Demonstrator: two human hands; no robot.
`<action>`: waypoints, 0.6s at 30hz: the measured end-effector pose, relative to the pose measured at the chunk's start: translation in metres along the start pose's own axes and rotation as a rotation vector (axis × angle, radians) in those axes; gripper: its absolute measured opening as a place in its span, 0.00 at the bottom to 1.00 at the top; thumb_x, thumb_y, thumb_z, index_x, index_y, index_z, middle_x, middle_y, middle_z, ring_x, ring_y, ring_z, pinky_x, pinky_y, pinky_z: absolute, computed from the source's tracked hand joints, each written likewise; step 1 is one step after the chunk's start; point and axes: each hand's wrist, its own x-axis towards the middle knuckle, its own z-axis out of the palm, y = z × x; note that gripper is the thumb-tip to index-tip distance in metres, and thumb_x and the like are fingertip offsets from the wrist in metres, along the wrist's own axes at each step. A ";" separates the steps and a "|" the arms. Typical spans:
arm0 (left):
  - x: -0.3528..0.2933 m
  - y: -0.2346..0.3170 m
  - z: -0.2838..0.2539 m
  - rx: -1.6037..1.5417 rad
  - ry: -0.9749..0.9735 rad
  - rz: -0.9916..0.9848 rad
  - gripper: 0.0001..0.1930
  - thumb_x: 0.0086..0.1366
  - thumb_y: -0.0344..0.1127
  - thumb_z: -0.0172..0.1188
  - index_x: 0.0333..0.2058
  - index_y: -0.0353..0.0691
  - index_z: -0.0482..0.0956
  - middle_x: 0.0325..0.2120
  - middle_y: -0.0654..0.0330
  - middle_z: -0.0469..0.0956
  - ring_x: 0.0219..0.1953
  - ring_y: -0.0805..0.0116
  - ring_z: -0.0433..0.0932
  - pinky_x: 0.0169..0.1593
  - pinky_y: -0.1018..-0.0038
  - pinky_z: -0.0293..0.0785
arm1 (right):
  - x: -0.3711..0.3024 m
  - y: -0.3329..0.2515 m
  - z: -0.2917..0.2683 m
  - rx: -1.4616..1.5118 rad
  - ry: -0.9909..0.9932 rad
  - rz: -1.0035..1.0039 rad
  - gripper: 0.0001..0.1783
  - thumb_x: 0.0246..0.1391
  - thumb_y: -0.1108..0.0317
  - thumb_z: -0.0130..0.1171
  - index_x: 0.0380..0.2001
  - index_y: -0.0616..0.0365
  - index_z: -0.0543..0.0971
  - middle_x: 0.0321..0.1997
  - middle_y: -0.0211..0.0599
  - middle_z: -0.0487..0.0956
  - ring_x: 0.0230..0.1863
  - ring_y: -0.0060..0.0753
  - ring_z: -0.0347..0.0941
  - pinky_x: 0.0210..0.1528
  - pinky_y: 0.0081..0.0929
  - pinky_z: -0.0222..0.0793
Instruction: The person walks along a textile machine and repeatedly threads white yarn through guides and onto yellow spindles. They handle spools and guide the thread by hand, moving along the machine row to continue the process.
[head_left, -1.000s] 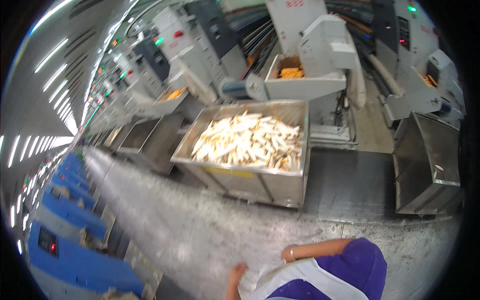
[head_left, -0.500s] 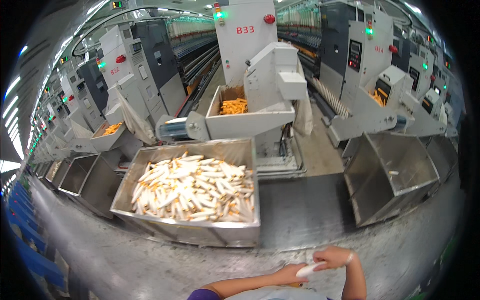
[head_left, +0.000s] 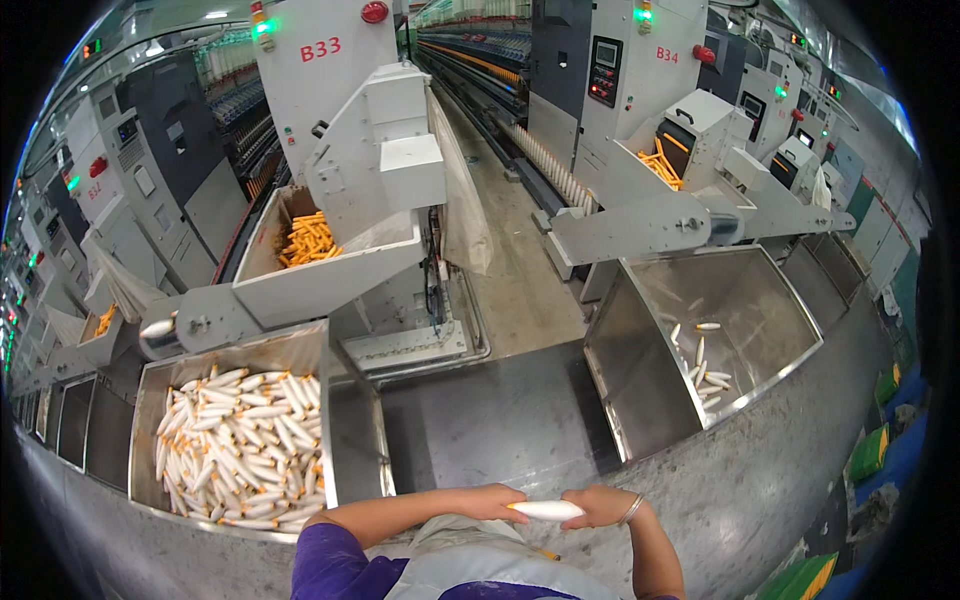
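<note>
A white yarn bobbin [head_left: 548, 510] with an orange tube end lies level in front of my body. My left hand [head_left: 488, 502] grips its orange end with closed fingers. At the other end, the fingers of my right hand [head_left: 600, 506] are closed round the white tip; a bracelet circles that wrist. To the left, a metal bin [head_left: 345, 430] is heaped with white yarn bobbins [head_left: 245, 445]. Over on the right, another metal bin [head_left: 640, 365] has several white bobbins [head_left: 702, 375] at its bottom.
Spinning machines stand ahead in a row, with a grey cabinet [head_left: 325, 90] in front. A machine trough [head_left: 330, 280] holds orange empty tubes [head_left: 308, 240]. More orange tubes [head_left: 660, 165] lie in the right machine's hopper. Green and blue things [head_left: 868, 452] line the right edge.
My view has turned to the right, so the bins appear further left. Both hands still hold the bobbin, now stretched level between them. More bobbins show inside the right bin.
</note>
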 end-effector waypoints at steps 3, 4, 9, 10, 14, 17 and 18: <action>0.029 -0.019 -0.078 0.083 0.085 -0.051 0.21 0.64 0.52 0.55 0.31 0.36 0.72 0.22 0.55 0.72 0.27 0.65 0.71 0.32 0.67 0.66 | 0.053 0.033 -0.076 -0.042 0.035 -0.075 0.23 0.50 0.48 0.60 0.37 0.56 0.73 0.29 0.48 0.78 0.33 0.52 0.76 0.36 0.40 0.70; 0.041 -0.027 -0.105 0.059 0.067 -0.077 0.21 0.64 0.52 0.55 0.33 0.36 0.72 0.23 0.54 0.73 0.27 0.64 0.71 0.33 0.67 0.66 | 0.073 0.042 -0.103 -0.086 -0.007 -0.041 0.23 0.51 0.47 0.60 0.37 0.56 0.73 0.29 0.48 0.78 0.33 0.53 0.76 0.36 0.40 0.70; 0.111 -0.055 -0.273 0.117 0.123 0.030 0.21 0.65 0.52 0.53 0.31 0.35 0.75 0.21 0.55 0.74 0.25 0.66 0.71 0.31 0.65 0.68 | 0.130 0.075 -0.258 -0.150 0.069 0.059 0.25 0.50 0.45 0.58 0.36 0.57 0.73 0.28 0.54 0.78 0.33 0.56 0.75 0.35 0.44 0.70; 0.123 -0.057 -0.303 0.124 0.156 0.002 0.22 0.65 0.52 0.52 0.30 0.35 0.75 0.20 0.56 0.74 0.24 0.66 0.70 0.30 0.65 0.67 | 0.127 0.084 -0.292 -0.229 0.087 0.208 0.24 0.50 0.48 0.60 0.41 0.55 0.73 0.30 0.53 0.78 0.36 0.56 0.76 0.38 0.45 0.70; 0.211 -0.054 -0.446 -0.693 0.209 0.112 0.23 0.71 0.52 0.43 0.19 0.47 0.63 0.13 0.72 0.57 0.14 0.82 0.55 0.16 0.82 0.50 | 0.122 0.139 -0.394 -0.017 0.472 0.423 0.24 0.48 0.53 0.60 0.42 0.60 0.74 0.34 0.57 0.79 0.39 0.59 0.76 0.38 0.44 0.70; 0.321 -0.056 -0.552 -1.069 0.348 0.365 0.19 0.72 0.48 0.40 0.24 0.45 0.62 0.15 0.71 0.59 0.13 0.81 0.55 0.16 0.82 0.50 | 0.167 0.213 -0.448 0.167 0.576 0.493 0.30 0.50 0.51 0.61 0.48 0.64 0.72 0.32 0.54 0.78 0.34 0.47 0.73 0.38 0.40 0.69; 0.355 -0.062 -0.589 -1.146 0.363 0.508 0.18 0.72 0.48 0.41 0.25 0.45 0.62 0.15 0.70 0.59 0.14 0.81 0.55 0.17 0.82 0.52 | 0.186 0.241 -0.465 0.261 0.646 0.459 0.29 0.52 0.54 0.61 0.50 0.66 0.72 0.31 0.52 0.78 0.31 0.41 0.71 0.37 0.37 0.68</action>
